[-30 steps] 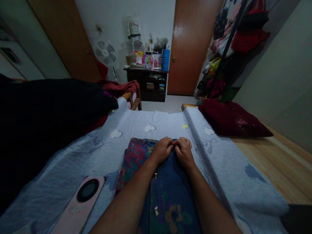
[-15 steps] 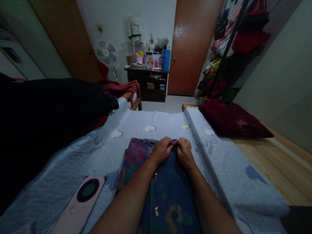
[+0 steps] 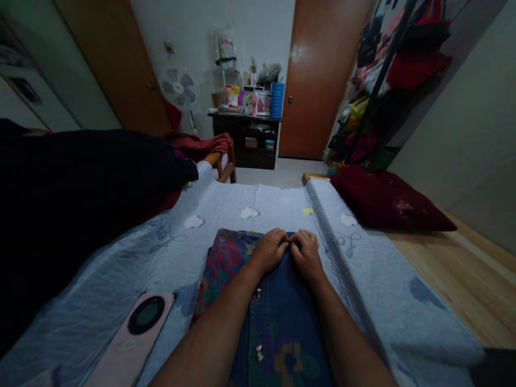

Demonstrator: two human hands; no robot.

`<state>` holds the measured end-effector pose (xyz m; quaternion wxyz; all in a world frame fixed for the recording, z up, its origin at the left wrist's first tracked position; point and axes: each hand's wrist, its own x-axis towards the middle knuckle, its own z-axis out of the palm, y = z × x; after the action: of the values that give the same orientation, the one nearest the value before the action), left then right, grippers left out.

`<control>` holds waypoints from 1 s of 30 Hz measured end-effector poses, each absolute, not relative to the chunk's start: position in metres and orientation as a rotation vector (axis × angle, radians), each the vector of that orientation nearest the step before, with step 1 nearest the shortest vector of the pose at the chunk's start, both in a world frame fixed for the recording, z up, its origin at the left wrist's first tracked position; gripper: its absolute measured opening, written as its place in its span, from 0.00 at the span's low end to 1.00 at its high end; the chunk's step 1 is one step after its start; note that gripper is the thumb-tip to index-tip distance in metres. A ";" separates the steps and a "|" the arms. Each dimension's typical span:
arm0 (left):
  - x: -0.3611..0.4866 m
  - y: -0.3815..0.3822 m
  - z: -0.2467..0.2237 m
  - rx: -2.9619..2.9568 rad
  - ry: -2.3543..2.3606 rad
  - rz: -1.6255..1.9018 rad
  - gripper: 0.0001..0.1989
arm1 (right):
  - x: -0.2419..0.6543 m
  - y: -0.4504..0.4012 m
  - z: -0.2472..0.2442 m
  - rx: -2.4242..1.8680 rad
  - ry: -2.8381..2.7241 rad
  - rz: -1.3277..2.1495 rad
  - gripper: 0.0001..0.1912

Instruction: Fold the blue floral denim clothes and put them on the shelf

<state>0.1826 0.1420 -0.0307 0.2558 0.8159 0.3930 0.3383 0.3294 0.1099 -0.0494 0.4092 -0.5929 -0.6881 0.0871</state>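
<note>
A folded blue denim garment with flower prints and metal buttons [image 3: 290,312] lies on the bed's pale blue sheet [image 3: 169,269]. My left hand [image 3: 272,250] and my right hand [image 3: 305,253] meet at its far edge, thumbs almost touching. Both have their fingers closed on the denim there, pinching the edge. My forearms cover part of the garment's front. To the left of it, a pink phone [image 3: 133,341] rests on the sheet with its round camera side up.
Dark clothing [image 3: 92,183] is heaped along the left. A folded maroon garment [image 3: 387,199] sits at the right on a wooden board [image 3: 435,263]. Beyond the bed are a black cabinet [image 3: 245,156], a white fan [image 3: 178,88] and a wooden door [image 3: 310,80].
The view has shifted very slightly. Both hands keep their places at the garment's far edge, and the garment lies as before.
</note>
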 end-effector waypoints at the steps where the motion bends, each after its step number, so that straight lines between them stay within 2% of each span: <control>1: 0.183 0.142 -0.031 2.217 1.068 0.918 0.06 | 0.329 0.110 -0.050 -1.489 -1.733 0.219 0.09; 13: 0.182 0.141 -0.029 2.206 1.057 0.954 0.06 | 0.332 0.113 -0.054 -1.488 -1.718 0.240 0.16; 20: 0.180 0.139 -0.026 2.230 1.086 0.982 0.04 | 0.331 0.110 -0.049 -1.487 -1.748 0.208 0.07; 30: 0.169 0.143 -0.030 2.260 1.149 1.040 0.03 | 0.330 0.110 -0.049 -1.490 -1.688 0.163 0.08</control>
<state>0.1693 0.1432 -0.0296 0.1996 0.8082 0.4108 0.3718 0.3297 0.1098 -0.0490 0.4276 -0.5967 -0.6759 0.0651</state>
